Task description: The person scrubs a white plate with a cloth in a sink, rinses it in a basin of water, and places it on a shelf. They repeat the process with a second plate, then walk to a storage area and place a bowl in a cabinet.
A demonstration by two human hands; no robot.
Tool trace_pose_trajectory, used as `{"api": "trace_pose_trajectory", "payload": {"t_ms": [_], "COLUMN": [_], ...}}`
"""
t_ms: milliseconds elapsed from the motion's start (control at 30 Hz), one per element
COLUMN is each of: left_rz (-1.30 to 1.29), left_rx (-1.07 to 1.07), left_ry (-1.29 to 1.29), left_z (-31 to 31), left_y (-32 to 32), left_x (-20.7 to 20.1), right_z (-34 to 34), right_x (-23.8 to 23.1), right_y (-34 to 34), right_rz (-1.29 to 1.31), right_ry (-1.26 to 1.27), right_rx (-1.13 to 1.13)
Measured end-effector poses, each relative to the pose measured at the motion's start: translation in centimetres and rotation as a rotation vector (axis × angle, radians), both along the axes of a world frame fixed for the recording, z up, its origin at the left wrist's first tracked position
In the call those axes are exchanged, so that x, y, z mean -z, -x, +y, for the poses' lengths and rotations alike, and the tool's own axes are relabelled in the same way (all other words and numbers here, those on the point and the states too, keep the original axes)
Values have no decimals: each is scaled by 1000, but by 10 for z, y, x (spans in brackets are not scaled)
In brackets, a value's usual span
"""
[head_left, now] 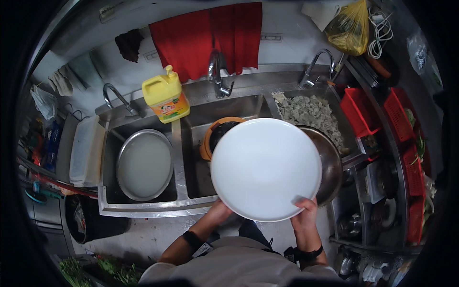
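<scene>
A large round white plate [265, 167] is held level in front of me, above the middle and right sinks. My left hand [219, 211] grips its near left rim, with the fingers hidden beneath. At the near right rim my right hand [306, 213] is closed on the plate, thumb on the top face and the other fingers under it. Partly covered by the plate are an orange-rimmed pot [207, 143] in the middle sink and a big metal bowl [331, 167] to the right.
The left sink holds a metal basin [145, 165] of cloudy liquid. A yellow jug [165, 98] stands behind the divider. Grey pieces [311, 115] fill the right sink. Taps [220, 76] rise along the back. Red baskets [359, 112] stand at right; a black bin [95, 225] is lower left.
</scene>
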State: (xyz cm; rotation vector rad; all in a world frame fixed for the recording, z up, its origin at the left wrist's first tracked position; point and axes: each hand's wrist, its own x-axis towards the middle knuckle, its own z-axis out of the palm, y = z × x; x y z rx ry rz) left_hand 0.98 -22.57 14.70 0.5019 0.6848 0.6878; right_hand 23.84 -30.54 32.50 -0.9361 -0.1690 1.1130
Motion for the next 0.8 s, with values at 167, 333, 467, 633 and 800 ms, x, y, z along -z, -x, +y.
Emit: {"api": "trace_pose_trajectory", "payload": {"t_ms": [167, 333, 467, 633, 800], "left_rz": [31, 213, 190, -82, -74], "left_rx": [232, 311, 119, -122, -437], "left_ry": [178, 273, 245, 368, 278], "left_z": [-2, 11, 3, -9, -30], "left_y": [-124, -190, -186, -122, -37], "left_x": [20, 19, 13, 5, -2], "right_z": [-41, -66, -82, -87, -70], "right_x": [-7, -8, -8, -20, -39], "right_y": [-86, -130, -154, -163, -153], "right_rz": [-146, -197, -162, -123, -146], "right_ry": [113, 33, 58, 47, -23], "right_rx": [214, 335, 406, 410, 342]}}
